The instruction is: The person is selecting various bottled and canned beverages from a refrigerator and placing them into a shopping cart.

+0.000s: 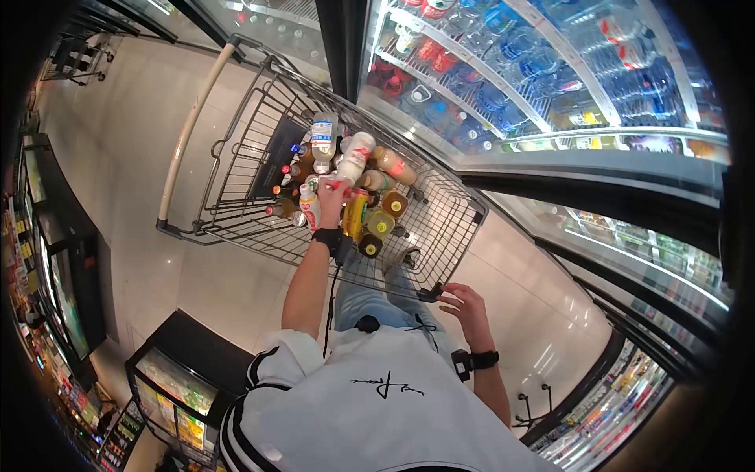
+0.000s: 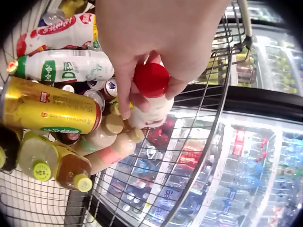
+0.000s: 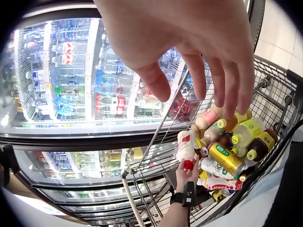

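I pinch one white bottle [image 1: 353,157] by its red cap [image 2: 151,79] in my left hand [image 1: 332,203], its label half hidden by my fingers and its base pointing away toward the cooler [image 1: 550,79], over one gold can [image 2: 47,111] and a heap [image 2: 90,146] too tangled to count in the cart [image 1: 236,173], my right hand [image 1: 464,307] slack and empty at the rim.

Your head camera looks steeply down over your chest into the shopping cart [image 1: 236,189], with the cooler [image 1: 550,71] alongside. Your left wrist view is in tight on the red-capped bottle [image 2: 151,79], facing the cooler glass. Your right wrist view hangs farther back and catches that same bottle and cart.
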The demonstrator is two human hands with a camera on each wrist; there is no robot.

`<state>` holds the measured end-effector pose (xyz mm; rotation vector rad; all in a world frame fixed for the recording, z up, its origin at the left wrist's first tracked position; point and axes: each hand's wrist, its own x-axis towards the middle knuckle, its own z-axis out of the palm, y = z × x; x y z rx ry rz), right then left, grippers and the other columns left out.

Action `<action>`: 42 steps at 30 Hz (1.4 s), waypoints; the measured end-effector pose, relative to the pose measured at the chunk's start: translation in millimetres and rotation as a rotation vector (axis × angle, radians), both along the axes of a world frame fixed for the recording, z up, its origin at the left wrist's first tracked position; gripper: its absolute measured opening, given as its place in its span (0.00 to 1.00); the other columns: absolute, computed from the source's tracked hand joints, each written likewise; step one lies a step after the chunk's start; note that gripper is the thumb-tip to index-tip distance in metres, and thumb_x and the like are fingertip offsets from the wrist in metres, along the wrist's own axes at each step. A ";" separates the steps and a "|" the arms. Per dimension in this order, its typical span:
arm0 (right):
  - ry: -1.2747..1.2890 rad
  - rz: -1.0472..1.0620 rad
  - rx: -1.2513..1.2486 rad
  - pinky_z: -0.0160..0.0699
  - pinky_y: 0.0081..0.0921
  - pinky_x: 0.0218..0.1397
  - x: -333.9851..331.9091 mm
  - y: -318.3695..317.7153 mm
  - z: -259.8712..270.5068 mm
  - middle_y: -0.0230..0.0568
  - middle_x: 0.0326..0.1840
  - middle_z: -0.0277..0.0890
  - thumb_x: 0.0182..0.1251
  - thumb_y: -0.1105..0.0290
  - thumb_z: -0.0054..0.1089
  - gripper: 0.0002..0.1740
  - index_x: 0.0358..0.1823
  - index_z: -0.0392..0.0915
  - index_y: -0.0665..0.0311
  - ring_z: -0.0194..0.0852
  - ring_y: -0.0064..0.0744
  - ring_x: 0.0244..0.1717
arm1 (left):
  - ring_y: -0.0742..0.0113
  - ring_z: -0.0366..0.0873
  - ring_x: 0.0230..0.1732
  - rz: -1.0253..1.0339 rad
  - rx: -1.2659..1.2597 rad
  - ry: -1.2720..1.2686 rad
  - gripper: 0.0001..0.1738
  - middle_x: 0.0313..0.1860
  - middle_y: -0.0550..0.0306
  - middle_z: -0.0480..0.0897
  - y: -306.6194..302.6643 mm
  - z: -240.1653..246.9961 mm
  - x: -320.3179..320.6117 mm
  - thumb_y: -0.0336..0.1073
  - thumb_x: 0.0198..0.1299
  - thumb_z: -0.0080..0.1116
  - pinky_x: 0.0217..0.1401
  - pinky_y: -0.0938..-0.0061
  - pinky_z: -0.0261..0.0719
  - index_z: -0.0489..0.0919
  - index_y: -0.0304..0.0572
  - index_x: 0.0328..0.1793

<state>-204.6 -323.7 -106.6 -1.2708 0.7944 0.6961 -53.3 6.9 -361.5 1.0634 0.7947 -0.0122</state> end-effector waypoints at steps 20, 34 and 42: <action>0.082 0.070 0.021 0.80 0.37 0.59 59.1 48.1 -6.7 0.51 0.58 0.78 0.72 0.61 0.51 0.21 0.58 0.73 0.69 0.81 0.44 0.55 | 0.47 0.85 0.28 -0.991 0.562 0.460 0.23 0.41 0.39 0.84 56.9 -63.6 50.3 0.41 0.58 0.67 0.34 0.59 0.82 0.73 0.29 0.49; 0.092 -0.046 -0.020 0.80 0.37 0.58 32.8 26.5 1.3 0.53 0.57 0.79 0.70 0.64 0.54 0.21 0.58 0.74 0.72 0.81 0.46 0.55 | 0.48 0.86 0.46 -0.413 0.616 0.537 0.28 0.41 0.40 0.88 75.9 -139.7 84.9 0.46 0.41 0.77 0.50 0.58 0.82 0.86 0.30 0.43; 0.023 -0.023 0.079 0.80 0.35 0.57 23.2 23.2 -2.8 0.52 0.55 0.80 0.72 0.65 0.53 0.19 0.57 0.74 0.71 0.82 0.43 0.54 | 0.58 0.87 0.24 -0.344 0.235 0.411 0.23 0.28 0.38 0.85 98.5 -26.9 98.3 0.42 0.50 0.71 0.24 0.69 0.84 0.82 0.20 0.32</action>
